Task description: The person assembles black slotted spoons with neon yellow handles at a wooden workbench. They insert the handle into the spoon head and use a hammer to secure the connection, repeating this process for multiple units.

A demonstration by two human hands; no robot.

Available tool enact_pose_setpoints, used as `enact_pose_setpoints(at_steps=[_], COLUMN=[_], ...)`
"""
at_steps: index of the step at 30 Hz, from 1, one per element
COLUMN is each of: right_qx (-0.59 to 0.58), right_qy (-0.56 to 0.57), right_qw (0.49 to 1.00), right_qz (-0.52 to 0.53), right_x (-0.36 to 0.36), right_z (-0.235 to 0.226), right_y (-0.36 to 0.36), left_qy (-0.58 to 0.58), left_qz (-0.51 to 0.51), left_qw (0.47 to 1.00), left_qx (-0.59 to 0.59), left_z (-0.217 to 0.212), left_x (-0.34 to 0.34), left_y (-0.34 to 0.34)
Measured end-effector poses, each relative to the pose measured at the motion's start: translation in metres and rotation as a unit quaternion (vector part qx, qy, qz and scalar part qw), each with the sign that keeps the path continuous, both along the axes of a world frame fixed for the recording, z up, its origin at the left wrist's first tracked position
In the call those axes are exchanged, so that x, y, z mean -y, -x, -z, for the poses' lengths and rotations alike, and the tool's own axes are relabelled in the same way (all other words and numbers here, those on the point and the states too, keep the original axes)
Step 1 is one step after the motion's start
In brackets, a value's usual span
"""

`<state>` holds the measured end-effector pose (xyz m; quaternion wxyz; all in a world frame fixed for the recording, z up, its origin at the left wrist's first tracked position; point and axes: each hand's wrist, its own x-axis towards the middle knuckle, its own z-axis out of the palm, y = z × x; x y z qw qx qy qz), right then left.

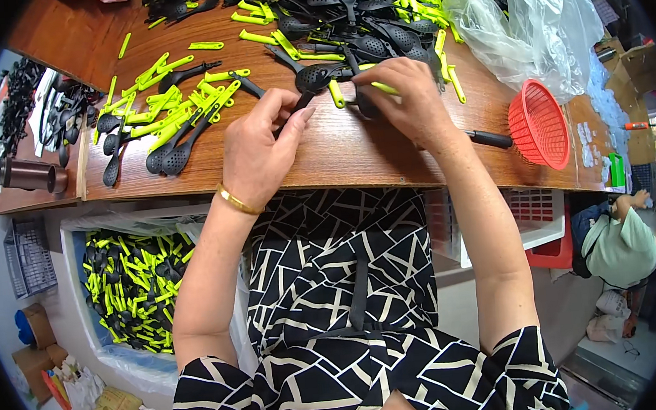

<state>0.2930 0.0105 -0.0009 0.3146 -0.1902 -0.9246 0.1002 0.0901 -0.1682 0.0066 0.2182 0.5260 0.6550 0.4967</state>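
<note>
My left hand [260, 150] is closed around the thin black handle of a perforated spoon [315, 76], its bowl pointing away to the right. Over the table's middle, my right hand [411, 100] bends its fingers inward around a lime-green handle sleeve [385, 88]. A dark piece shows under those fingers, partly hidden. Between the hands another lime-green sleeve [336, 94] rests near the fingertips. Beyond them lies a heap of black spoons [373, 46] mixed with green sleeves.
Left on the wooden table [316, 156] lie green-handled spoons [184, 135]. A red basket [540, 125] and a black-handled tool [490, 139] are at right, below clear plastic bags [541, 19]. A lined bin [134, 289] of green and black pieces stands lower left. Another person [620, 244] is far right.
</note>
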Motion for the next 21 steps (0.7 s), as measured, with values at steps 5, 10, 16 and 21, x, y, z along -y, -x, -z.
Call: enact_pose_setpoints(at_steps=[5, 10, 16, 21], right_qx=[0.064, 0.119, 0.206, 0.071], right_qy=[-0.087, -0.06, 0.066, 0.027], right_qw=[0.993, 0.989, 0.976, 0.997], right_qz=[0.053, 0.07, 0.023, -0.004], right_x=[0.015, 0.006, 0.005, 0.011], right_z=[0.01, 0.011, -0.011, 0.011], right_y=[0.04, 0.026, 0.005, -0.003], left_qy=[0.021, -0.002, 0.003, 0.025], left_qz=[0.029, -0.003, -0.024, -0.036], left_qw=[0.933, 0.938, 0.96, 0.971], left_qx=[0.358, 0.346, 0.279, 0.233], left_z=[0.034, 0.041, 0.043, 0.043], left_x=[0.009, 0.009, 0.012, 0.012], left_y=[-0.001, -0.001, -0.01, -0.018])
